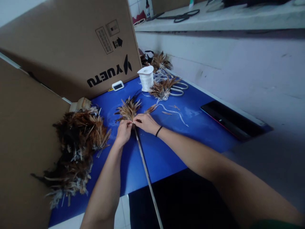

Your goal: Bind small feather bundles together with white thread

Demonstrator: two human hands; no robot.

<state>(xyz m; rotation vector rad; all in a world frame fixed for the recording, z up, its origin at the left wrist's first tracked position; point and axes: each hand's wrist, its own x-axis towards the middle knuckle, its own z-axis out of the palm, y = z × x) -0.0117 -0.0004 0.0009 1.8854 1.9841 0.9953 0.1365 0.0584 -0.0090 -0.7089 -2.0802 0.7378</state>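
Observation:
A bunch of brown and black feathers (pixel 129 109) fans out at the far end of a thin stick (pixel 145 168), which runs toward me past the table's front edge. My left hand (pixel 124 131) pinches the base of the bunch from the left. From the right, my right hand (pixel 145 122) pinches the same spot, its fingertips close to the left ones. Both hands are closed. Any string between the fingers is too small to make out. A loose feather (pixel 152 108) and a length of white string (pixel 172 111) lie just right of my right hand.
A big feather pile (pixel 81 136) covers the table's left side. Behind stand a white spool (pixel 146 79), another feather bunch (pixel 162 89), scissors (pixel 178 89) and a small white device (pixel 118 85). Cardboard (pixel 71 41) walls the back and left. A tablet (pixel 234 121) lies right, below a ledge (pixel 226 17).

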